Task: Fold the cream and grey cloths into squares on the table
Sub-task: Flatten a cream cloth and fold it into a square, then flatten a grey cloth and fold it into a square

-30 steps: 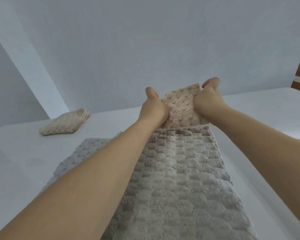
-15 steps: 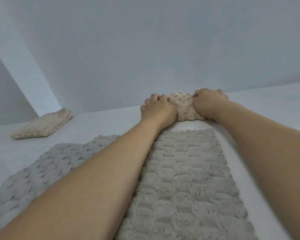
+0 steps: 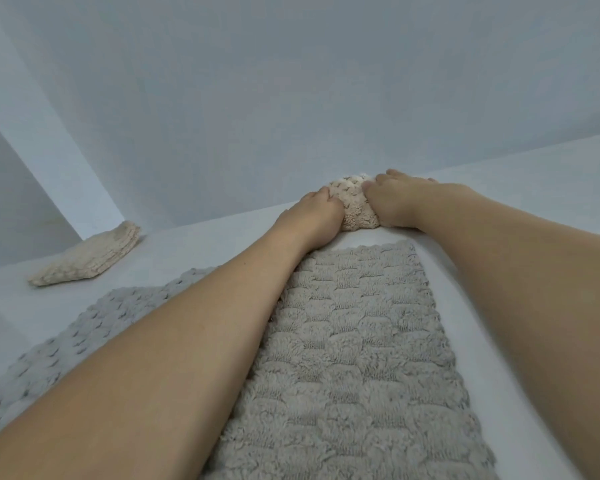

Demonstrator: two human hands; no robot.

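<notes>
Both of the person's arms reach forward across the white table [image 3: 551, 157] to a small folded cream cloth [image 3: 354, 206] lying at its far side, close to the pale wall [image 3: 291, 81]. The left hand [image 3: 314, 213] lies against the cloth's left edge, fingers bent onto it; whether it grips or only presses cannot be told. The right hand [image 3: 395, 199] rests on the cloth's right part, palm down, fingers lying flat across the top. Nearer the camera a grey textured cloth [image 3: 357, 348] lies spread flat between the two forearms, its far edge just short of the cream cloth and apart from it. A paler grey cloth [image 3: 59, 344] lies spread to the left, partly under the left forearm. Another folded cream cloth [image 3: 87, 256] sits well apart at the far left, by the wall corner.
</notes>
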